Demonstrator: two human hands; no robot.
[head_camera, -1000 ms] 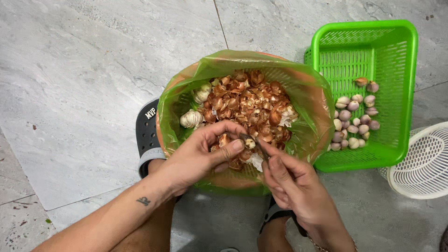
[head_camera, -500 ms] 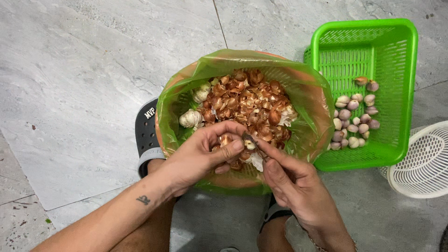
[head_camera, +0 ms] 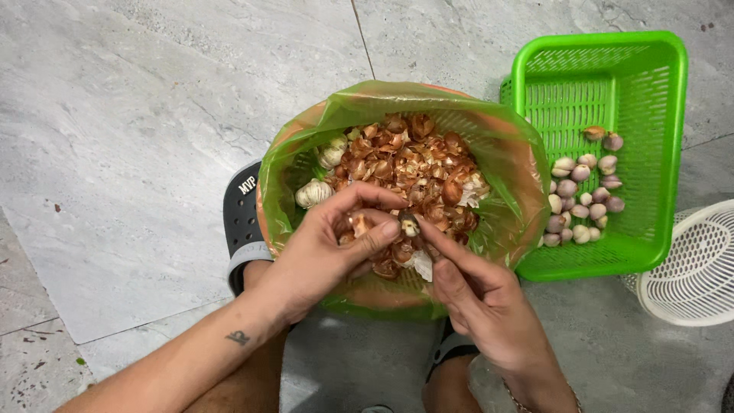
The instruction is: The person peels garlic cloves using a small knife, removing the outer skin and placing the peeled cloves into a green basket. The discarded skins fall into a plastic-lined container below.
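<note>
In the head view, the left hand (head_camera: 325, 248) curls over the near side of a round basket lined with a translucent green plastic bag (head_camera: 505, 153), its fingers closed round a small brownish piece that sits against the palm, thumb and forefinger tips drawn together. The right hand (head_camera: 478, 294) lies just beside it, touching at the fingertips, and the two hands pinch between them a small pale garlic clove (head_camera: 410, 226) with a dark tip; the right thumb and forefinger are pressed shut on that clove. Directly beyond the fingertips, inside the bag, lies a heap of reddish-brown papery skins (head_camera: 417, 164), and beyond the left hand's knuckles rest a few whole white garlic bulbs (head_camera: 313, 193), touching the bag's inner wall. A torn whitish scrap of skin (head_camera: 420, 265) lies under the right forefinger. Beyond the right hand and out to its far side stands a bright green rectangular plastic crate with slotted walls (head_camera: 604, 61), touching the bag's edge; in it sits a cluster of peeled pale and purplish cloves (head_camera: 585, 195). Further out on that side, at the frame's edge, is a white round slotted plastic basket (head_camera: 692, 268). Beneath the left wrist a dark grey sandal with a pale strap (head_camera: 243, 218) rests on the grey marbled stone floor (head_camera: 138, 130).
</note>
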